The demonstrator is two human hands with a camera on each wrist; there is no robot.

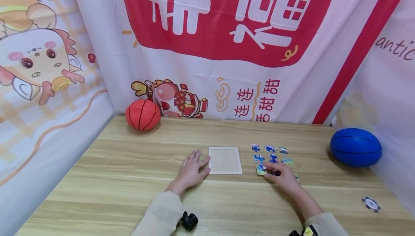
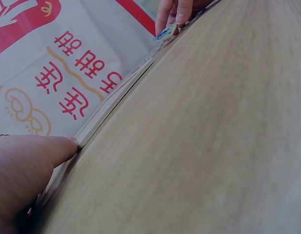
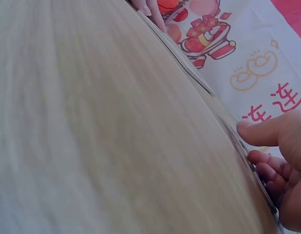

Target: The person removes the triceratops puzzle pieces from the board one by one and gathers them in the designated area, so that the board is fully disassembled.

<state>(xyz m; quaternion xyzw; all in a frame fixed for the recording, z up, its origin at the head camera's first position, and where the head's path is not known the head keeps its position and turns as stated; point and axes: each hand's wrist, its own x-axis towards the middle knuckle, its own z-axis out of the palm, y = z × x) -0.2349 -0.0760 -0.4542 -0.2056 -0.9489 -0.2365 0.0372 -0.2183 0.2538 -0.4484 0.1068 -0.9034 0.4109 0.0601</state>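
My left hand (image 1: 191, 169) lies on the table with its fingers spread, the thumb and a fingertip against the left edge of a pale wooden puzzle frame (image 1: 240, 160). In the left wrist view the thumb (image 2: 53, 148) touches that frame's edge. To the right of the frame, several jigsaw pieces (image 1: 259, 158) lie spaced out in rows. My right hand (image 1: 285, 178) pinches a green and blue jigsaw piece (image 1: 260, 170) at the near left of the rows. Some pieces are partly hidden under this hand. The right wrist view shows its thumb (image 3: 260, 133) and curled fingers low at the table.
An orange-red ball (image 1: 143, 115) stands at the back left of the wooden table (image 1: 123, 178). A blue oval ball (image 1: 356, 147) sits at the right edge, and a black-and-white round chip (image 1: 371, 204) lies nearer. Printed cloth (image 1: 227, 52) hangs behind the table.
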